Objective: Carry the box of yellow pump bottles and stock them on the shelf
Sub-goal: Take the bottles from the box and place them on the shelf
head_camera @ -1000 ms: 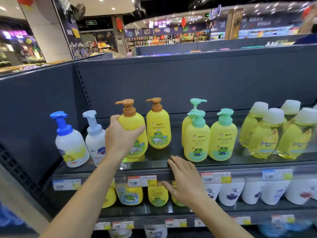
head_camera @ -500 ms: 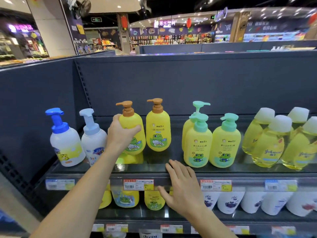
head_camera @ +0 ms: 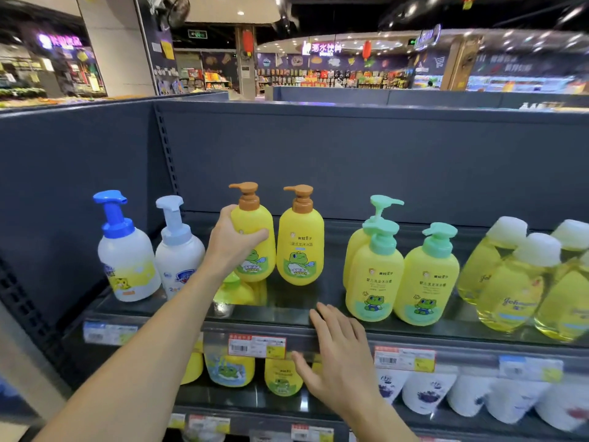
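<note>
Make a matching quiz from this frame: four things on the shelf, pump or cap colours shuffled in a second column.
Column 1:
1. bottle in the left hand
2. leftmost bottle
3. frog bottle nearest the right hand
4. clear yellow bottles at far right

Column 2:
A. white cap
B. brown pump
C. mint green pump
D. blue pump

Pairs: 1-B, 2-D, 3-C, 4-A

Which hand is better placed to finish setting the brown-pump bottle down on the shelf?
Left. The left hand already grips that bottle beside its twin; the right hand lies open on the shelf edge.
</note>
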### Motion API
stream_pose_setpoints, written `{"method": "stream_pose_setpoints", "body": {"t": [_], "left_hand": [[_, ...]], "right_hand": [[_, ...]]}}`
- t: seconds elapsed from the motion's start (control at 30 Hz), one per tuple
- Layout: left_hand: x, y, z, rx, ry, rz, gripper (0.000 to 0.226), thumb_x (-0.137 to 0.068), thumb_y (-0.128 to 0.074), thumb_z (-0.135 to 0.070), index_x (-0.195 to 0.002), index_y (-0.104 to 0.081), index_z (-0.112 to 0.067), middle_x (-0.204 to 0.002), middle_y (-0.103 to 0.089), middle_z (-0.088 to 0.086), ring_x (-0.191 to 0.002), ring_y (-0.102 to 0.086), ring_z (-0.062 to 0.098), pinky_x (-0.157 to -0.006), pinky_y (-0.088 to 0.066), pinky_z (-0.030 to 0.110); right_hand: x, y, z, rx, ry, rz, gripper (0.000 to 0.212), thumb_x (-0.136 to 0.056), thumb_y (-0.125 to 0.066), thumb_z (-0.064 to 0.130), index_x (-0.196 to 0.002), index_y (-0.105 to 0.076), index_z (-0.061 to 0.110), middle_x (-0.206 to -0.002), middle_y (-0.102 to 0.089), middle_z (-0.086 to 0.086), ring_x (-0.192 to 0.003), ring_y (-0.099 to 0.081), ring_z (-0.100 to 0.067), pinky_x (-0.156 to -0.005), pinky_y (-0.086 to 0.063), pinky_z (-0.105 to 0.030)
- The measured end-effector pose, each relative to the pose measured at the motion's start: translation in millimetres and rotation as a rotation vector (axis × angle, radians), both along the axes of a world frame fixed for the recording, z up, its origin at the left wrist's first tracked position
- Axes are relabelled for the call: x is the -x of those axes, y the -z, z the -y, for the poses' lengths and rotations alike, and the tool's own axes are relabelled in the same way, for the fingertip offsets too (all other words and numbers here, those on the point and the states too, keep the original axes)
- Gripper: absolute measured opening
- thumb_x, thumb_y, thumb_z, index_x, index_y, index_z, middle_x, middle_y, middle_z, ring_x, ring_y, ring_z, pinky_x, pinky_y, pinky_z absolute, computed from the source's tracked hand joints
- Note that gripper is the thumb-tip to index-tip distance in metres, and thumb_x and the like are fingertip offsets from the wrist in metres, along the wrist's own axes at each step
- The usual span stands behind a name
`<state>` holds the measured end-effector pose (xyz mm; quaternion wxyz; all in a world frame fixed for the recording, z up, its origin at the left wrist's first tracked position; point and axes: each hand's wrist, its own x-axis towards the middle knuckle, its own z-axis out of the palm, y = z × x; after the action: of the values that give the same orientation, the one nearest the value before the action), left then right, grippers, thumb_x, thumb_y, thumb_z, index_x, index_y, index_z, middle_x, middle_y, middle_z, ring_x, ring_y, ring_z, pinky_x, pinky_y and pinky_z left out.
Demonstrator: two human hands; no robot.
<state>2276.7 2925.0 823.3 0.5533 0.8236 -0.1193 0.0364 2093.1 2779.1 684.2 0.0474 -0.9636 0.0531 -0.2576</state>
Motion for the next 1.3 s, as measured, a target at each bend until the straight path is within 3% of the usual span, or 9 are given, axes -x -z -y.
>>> {"method": "stream_pose_setpoints", "body": {"t": [0.13, 0.3, 0.47, 0.6, 0.73, 0.93, 1.1, 1.2, 1.3], "left_hand": [[1.5, 1.4, -0.3, -0.041, -0.013, 0.030, 0.099, -0.068, -0.080, -0.033, -0.149, -0.025, -0.020, -0.138, -0.048, 0.006, -0.119, -0.055, 0.025, -0.092, -0.051, 0.042], [25.3, 0.2, 5.2, -0.091, -0.136, 0.172, 0.097, -0.083, -0.070, -0.029, -0.155, -0.007, -0.013, -0.162, -0.017, 0.004, -0.147, -0.020, 0.020, -0.114, -0.026, 0.035], [108.8, 19.4, -18.1, 0.014, -0.119, 0.464, 0.047, -0.087, -0.063, -0.019, -0.131, -0.049, -0.008, -0.129, -0.055, 0.008, -0.122, -0.053, 0.021, -0.103, -0.046, 0.039], [192.0, 87.4, -89.4, -0.215, -0.060, 0.549, 0.027, -0.088, -0.062, -0.014, -0.114, -0.062, -0.004, -0.114, -0.065, 0.007, -0.110, -0.059, 0.015, -0.096, -0.047, 0.025], [239.6, 209.5, -190.0, -0.525, -0.038, 0.011, 0.012, -0.091, -0.058, -0.019, -0.098, -0.063, -0.011, -0.086, -0.061, 0.000, -0.082, -0.060, 0.016, -0.071, -0.045, 0.025], [326.5, 385.1, -297.7, -0.623, -0.153, -0.716, 0.011, -0.085, -0.059, -0.021, -0.087, -0.064, -0.011, -0.084, -0.071, 0.009, -0.085, -0.067, 0.028, -0.069, -0.050, 0.034], [355.6, 517.0, -318.6, -0.724, -0.059, -0.769, 0.022, -0.072, -0.044, -0.037, -0.066, -0.055, -0.020, -0.067, -0.065, 0.005, -0.070, -0.064, 0.029, -0.067, -0.051, 0.038], [366.1, 553.0, -293.5, -0.705, 0.002, -0.825, 0.025, -0.086, -0.050, -0.034, -0.093, -0.065, -0.015, -0.093, -0.068, 0.009, -0.091, -0.065, 0.029, -0.080, -0.050, 0.036], [371.3, 593.5, -267.5, -0.545, -0.011, -0.984, 0.031, -0.089, -0.058, -0.031, -0.099, -0.065, -0.003, -0.101, -0.068, 0.018, -0.100, -0.063, 0.033, -0.082, -0.046, 0.037]], "right_hand": [[-0.1, -1.1, -1.7, -0.012, -0.011, 0.034, 0.067, -0.079, -0.058, 0.060, -0.127, -0.062, 0.014, -0.133, -0.062, -0.003, -0.125, -0.055, -0.023, -0.105, -0.029, -0.038], [-0.8, -2.8, 1.0, -0.029, -0.002, 0.019, 0.068, -0.079, -0.057, 0.060, -0.128, -0.060, 0.013, -0.135, -0.060, -0.004, -0.127, -0.053, -0.023, -0.106, -0.027, -0.037], [2.6, -21.5, -5.5, -0.066, 0.015, 0.005, 0.074, -0.086, -0.048, 0.066, -0.133, -0.057, 0.009, -0.136, -0.057, -0.010, -0.129, -0.049, -0.028, -0.110, -0.027, -0.043], [36.1, -7.6, -47.7, -0.239, -0.195, 0.223, 0.052, -0.089, -0.061, 0.043, -0.122, -0.062, 0.004, -0.128, -0.060, -0.012, -0.126, -0.051, -0.027, -0.110, -0.036, -0.043], [85.7, 70.1, -124.0, -0.694, -0.335, -0.300, 0.022, -0.093, -0.064, 0.029, -0.111, -0.063, 0.016, -0.104, -0.063, 0.006, -0.099, -0.058, -0.005, -0.084, -0.044, -0.018], [177.3, 285.7, -203.6, -0.900, 0.032, -1.247, 0.014, -0.092, -0.065, 0.029, -0.085, -0.061, 0.017, -0.076, -0.065, 0.001, -0.083, -0.063, -0.021, -0.079, -0.051, -0.039], [200.9, 385.1, -241.0, -0.813, 0.110, -1.251, 0.017, -0.090, -0.064, 0.023, -0.099, -0.067, 0.009, -0.101, -0.071, -0.013, -0.102, -0.065, -0.031, -0.085, -0.048, -0.034], [203.5, 415.3, -238.0, -0.759, 0.180, -1.208, 0.022, -0.088, -0.067, 0.014, -0.109, -0.064, 0.010, -0.108, -0.068, -0.016, -0.103, -0.063, -0.027, -0.083, -0.043, -0.029], [210.0, 448.6, -221.6, -0.565, 0.241, -1.137, 0.052, -0.080, -0.074, 0.016, -0.126, -0.055, -0.002, -0.116, -0.063, -0.029, -0.111, -0.059, -0.045, -0.095, -0.047, -0.046]]}}
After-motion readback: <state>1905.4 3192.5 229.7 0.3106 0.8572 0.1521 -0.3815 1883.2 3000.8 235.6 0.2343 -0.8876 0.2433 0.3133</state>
